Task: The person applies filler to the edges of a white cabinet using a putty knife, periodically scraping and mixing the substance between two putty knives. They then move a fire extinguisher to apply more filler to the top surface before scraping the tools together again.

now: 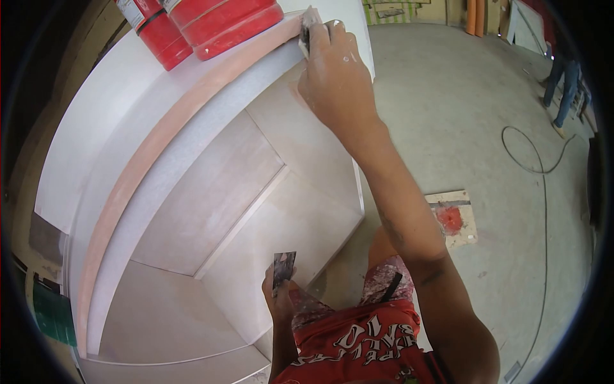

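Observation:
My right hand (pixel 336 70) reaches to the far end of a curved panel, fingers closed round a flat putty scraper (pixel 306 32) with a smeared dark face. The scraper is against the end of a pinkish filler-coated strip (pixel 160 131) that follows the panel's curve. Pale smudges mark the fingers. Low in front of my body, my left hand (pixel 276 291) is closed on a second scraper (pixel 284 265), a dark rectangular blade pointing upward with pale residue on it. Much of the left hand's grip is hidden behind the blade.
Two red containers (pixel 224 29) stand on the white top (pixel 83 137) of the curved piece. Light panels (pixel 211 185) form its side. On the floor lie a board with a red patch (pixel 451 221) and a cable (pixel 543 198). A person's legs (pixel 566 96) show far right.

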Demonstrator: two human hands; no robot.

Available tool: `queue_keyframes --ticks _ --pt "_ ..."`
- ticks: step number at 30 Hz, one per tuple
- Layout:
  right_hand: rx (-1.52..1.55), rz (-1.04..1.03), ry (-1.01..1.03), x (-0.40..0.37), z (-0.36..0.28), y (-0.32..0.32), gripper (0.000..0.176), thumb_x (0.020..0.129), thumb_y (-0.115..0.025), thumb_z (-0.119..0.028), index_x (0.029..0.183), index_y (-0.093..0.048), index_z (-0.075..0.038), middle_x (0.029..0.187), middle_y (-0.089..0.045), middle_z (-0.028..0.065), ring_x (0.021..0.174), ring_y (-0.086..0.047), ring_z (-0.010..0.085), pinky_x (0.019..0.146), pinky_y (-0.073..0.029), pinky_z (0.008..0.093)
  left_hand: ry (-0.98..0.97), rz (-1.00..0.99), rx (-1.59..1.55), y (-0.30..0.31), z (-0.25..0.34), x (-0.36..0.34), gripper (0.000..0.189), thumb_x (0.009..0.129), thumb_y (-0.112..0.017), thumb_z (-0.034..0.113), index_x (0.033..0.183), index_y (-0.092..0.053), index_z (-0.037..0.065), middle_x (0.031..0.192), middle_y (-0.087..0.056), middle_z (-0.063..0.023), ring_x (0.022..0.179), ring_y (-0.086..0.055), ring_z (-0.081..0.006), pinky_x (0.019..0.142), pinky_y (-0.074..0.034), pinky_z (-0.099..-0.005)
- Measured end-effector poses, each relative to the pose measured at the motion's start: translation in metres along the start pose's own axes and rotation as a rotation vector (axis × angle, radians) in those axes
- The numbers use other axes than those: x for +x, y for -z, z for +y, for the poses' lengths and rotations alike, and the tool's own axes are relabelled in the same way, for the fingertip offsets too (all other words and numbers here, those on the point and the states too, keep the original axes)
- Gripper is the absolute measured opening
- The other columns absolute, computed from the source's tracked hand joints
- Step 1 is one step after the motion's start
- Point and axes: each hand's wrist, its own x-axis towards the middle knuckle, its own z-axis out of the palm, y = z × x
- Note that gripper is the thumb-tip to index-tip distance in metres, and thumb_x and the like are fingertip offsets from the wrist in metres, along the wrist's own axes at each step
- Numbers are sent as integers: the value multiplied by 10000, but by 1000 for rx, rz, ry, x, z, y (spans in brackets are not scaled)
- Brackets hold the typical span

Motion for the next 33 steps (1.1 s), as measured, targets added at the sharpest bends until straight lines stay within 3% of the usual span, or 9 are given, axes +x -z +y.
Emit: queue_keyframes --ticks 7,9,13,15,20,25,30,32,33 --pt "49 49 91 -15 -22 4 328 764 -614 -9 1081 -564 64 1063 -574 212 1009 -569 349 647 -577 372 11 -11 -73 -3 -4 3 499 806 -435 -16 1288 -516 -117 1207 -609 -199 1098 -642 -284 981 -489 -375" --pt "124 -61 63 -20 -32 11 518 740 -667 -14 1237 -522 -8 1104 -553 150 991 -566 335 738 -558 410 2 -2 -71 -3 -7 3 496 806 -440 -15 1285 -521 -114 1202 -612 -202 1088 -647 -283 971 -492 -374" --pt "199 -124 49 -25 -36 29 428 749 -657 -10 1160 -536 -7 1069 -564 150 985 -565 348 767 -540 428 38 12 -12 2 -13 1 498 804 -444 -11 1286 -533 -99 1173 -628 -210 1047 -666 -276 938 -500 -358" --pt "201 -69 69 -23 -18 36 408 767 -620 -21 1168 -563 33 1013 -574 157 963 -574 337 688 -548 408 49 -14 -11 1 -9 4 501 805 -440 -9 1290 -533 -94 1165 -631 -211 1038 -671 -276 929 -501 -352" --pt "50 60 45 4 21 12 372 766 -613 -18 1133 -569 24 1002 -572 147 931 -575 333 669 -548 418 83 21 -65 -4 0 -1 524 804 -429 27 1302 -519 -108 1169 -634 -194 1047 -660 -268 950 -494 -347" --pt "68 127 41 -2 -12 2 322 757 -614 -6 1073 -566 28 1028 -574 180 924 -579 348 684 -553 416 105 34 -93 -5 5 0 563 793 -438 66 1320 -493 -125 1201 -616 -202 1097 -632 -270 995 -486 -381" --pt "144 18 66 -18 -42 11 339 745 -663 -39 1062 -559 22 1055 -569 190 947 -569 347 696 -555 409 239 10 -104 -3 4 2 584 785 -451 91 1320 -481 -141 1243 -594 -214 1173 -592 -271 1005 -490 -405" --pt "179 -43 55 -22 -50 19 344 745 -669 -44 1066 -562 17 1047 -569 180 955 -566 342 697 -548 408 102 36 -138 -13 3 7 595 792 -470 123 1334 -474 -124 1197 -622 -209 1071 -647 -259 877 -550 -361" --pt "206 -75 72 -24 -53 23 427 721 -664 -22 1130 -548 10 1079 -563 170 966 -560 342 732 -544 405 104 37 -139 -13 4 8 595 792 -470 123 1334 -474 -124 1197 -622 -209 1071 -647 -259 877 -550 -361"
